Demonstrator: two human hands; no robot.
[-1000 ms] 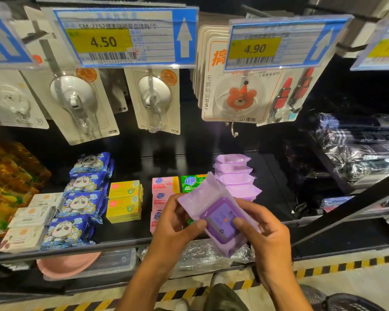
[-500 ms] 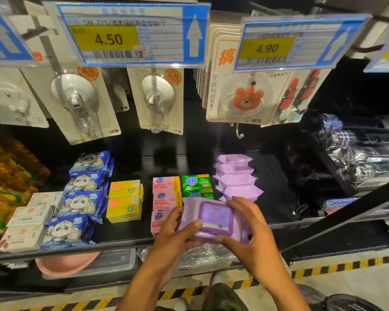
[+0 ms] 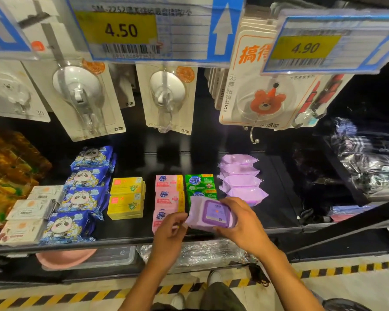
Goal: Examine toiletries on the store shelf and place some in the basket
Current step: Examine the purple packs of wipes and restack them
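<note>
Soap boxes [image 3: 168,182] (pink, green) sit behind wipes pack [image 3: 212,213]; tags [image 3: 144,30] overhead.

The wipes pack [image 3: 213,213] — lilac, soft, its darker purple flip lid facing up — lies nearly flat above the shelf [image 3: 126,228] front edge, gripped by the right hand [image 3: 243,223], just before four matching packs [image 3: 240,176].

The purple wipes pack [image 3: 213,213], a second ago tilted up toward the camera, now lies nearly flat and lower, by the front edge of the shelf [image 3: 121,241], covering part of the green soap boxes [image 3: 200,182]. The left hand [image 3: 170,232] is off the lid and sits at the pack's left edge (contact there is unclear). The right hand [image 3: 240,223] carries it alone from the right.
</note>
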